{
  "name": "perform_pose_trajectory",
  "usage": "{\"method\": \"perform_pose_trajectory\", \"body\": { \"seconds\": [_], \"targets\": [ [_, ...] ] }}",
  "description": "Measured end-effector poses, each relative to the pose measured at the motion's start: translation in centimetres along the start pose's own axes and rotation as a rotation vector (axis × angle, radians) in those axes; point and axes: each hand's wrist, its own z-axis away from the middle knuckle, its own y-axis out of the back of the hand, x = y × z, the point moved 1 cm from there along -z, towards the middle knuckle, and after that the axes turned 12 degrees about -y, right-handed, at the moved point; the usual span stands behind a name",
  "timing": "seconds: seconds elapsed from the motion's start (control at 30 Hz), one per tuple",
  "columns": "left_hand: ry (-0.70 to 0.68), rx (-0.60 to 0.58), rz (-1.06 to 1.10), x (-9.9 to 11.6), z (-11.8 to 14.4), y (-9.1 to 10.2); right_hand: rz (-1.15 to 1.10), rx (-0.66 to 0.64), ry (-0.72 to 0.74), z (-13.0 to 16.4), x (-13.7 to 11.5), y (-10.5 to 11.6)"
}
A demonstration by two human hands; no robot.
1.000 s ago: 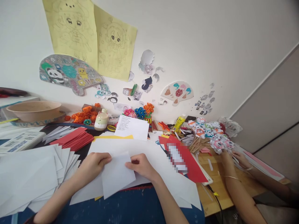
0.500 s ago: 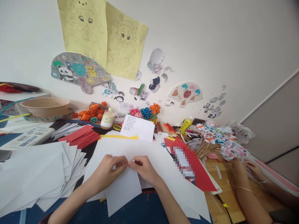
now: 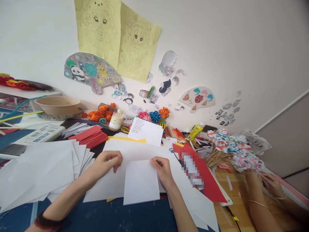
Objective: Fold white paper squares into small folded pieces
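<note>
The two hands have drawn apart since half a second earlier, when their fingertips met at the top of the folded sheet. Now the left hand [image 3: 106,162], at lower centre-left of the frame, rests loosely curled on a large white sheet [image 3: 135,151], its fingers bent and holding nothing that can be made out. The right hand [image 3: 163,170], just right of centre, lies flat with fingers pressed down along the right edge of the folded white paper [image 3: 140,182], which sits low in the middle of the frame, its lower edge over the blue bench [image 3: 101,216]. A fanned pile of white paper [image 3: 41,170] spreads at lower left, with a stack of red paper [image 3: 90,137] above it. A printed note [image 3: 146,130] stands behind the large sheet, near a small bottle [image 3: 116,120] and paper flowers [image 3: 154,115]. At lower right, another person's hand [image 3: 271,183] touches a heap of patterned paper flowers [image 3: 233,146]. Two yellow drawings [image 3: 116,38] hang on the wall at upper centre.
</note>
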Motion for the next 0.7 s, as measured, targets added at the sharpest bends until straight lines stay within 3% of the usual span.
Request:
{"method": "perform_pose_trajectory", "body": {
  "seconds": [0.13, 0.43, 0.7],
  "targets": [
    [-0.018, 0.069, -0.131, 0.0, 0.3, -0.4, -0.041, -0.013, 0.002, -0.1, 0.6, -0.2],
    [-0.027, -0.021, -0.128, -0.5, 0.4, -2.2, 0.024, -0.400, -0.112, 0.1, 0.7, -1.4],
    [-0.073, -0.165, -0.163, 0.2, 0.3, -3.9, 0.104, -0.399, -0.095, -0.1, 1.1, -2.3]
  ]
}}
